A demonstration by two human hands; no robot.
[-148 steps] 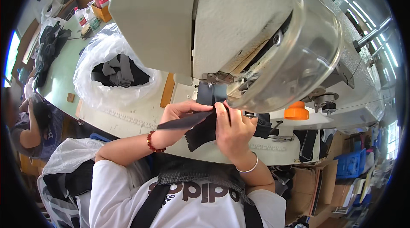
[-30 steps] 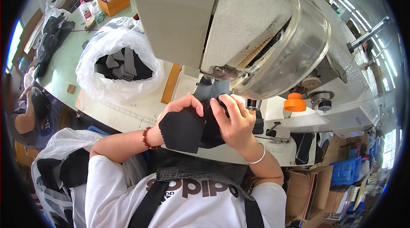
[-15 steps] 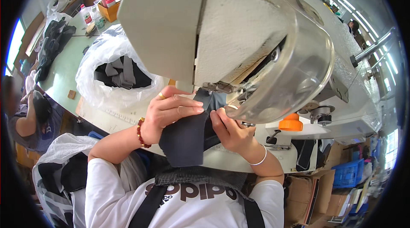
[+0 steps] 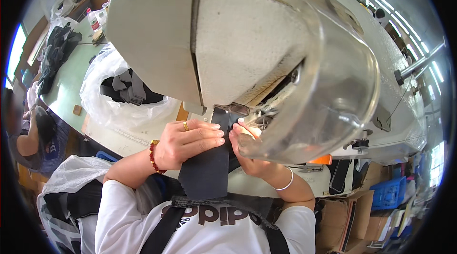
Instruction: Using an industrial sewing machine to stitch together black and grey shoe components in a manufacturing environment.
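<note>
A dark grey fabric piece lies under the needle area of a pale sewing machine, its wide end hanging toward my body. My left hand grips its left side, fingers laid together across the cloth and the thumb hidden. From the right, my right hand pinches the fabric edge close to the metal presser foot; a clear plastic guard covers part of that hand. Darker cloth shows beneath the piece. The needle itself cannot be made out.
A white plastic bag of grey and black cloth pieces stands left of the machine. Dark fabric is heaped farther left, near a bottle. Another person sits at left. Cardboard boxes and a blue crate stand at right.
The view has shifted, so the machine looks larger and the orange knob is mostly hidden behind the guard. My right fingertips have moved up along the fabric edge; both hands keep the cloth.
</note>
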